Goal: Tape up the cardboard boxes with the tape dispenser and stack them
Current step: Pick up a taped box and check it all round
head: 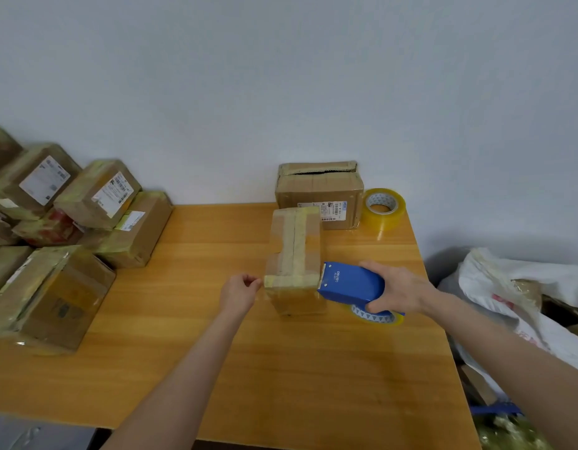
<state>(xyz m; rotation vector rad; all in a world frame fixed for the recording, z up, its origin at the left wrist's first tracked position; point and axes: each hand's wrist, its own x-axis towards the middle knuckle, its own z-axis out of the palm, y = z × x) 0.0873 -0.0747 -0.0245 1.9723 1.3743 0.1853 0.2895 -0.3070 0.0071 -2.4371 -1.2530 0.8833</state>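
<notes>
A small cardboard box (294, 254) stands on the wooden table (216, 352), with yellowish tape along its top seam and across both ends. My right hand (399, 289) grips the blue tape dispenser (352, 282), whose toothed edge sits at the box's near right corner. My left hand (240, 292) is just left of the box's near end, fingers curled, thumb and fingertips close together by the tape end; whether it pinches tape I cannot tell. A second box (320, 193) with an unsealed top stands behind, against the wall.
A spare roll of clear tape (383, 207) lies right of the rear box. Several taped boxes (86, 222) are piled at the table's left. A white sack (524, 293) with cardboard sits off the table's right edge.
</notes>
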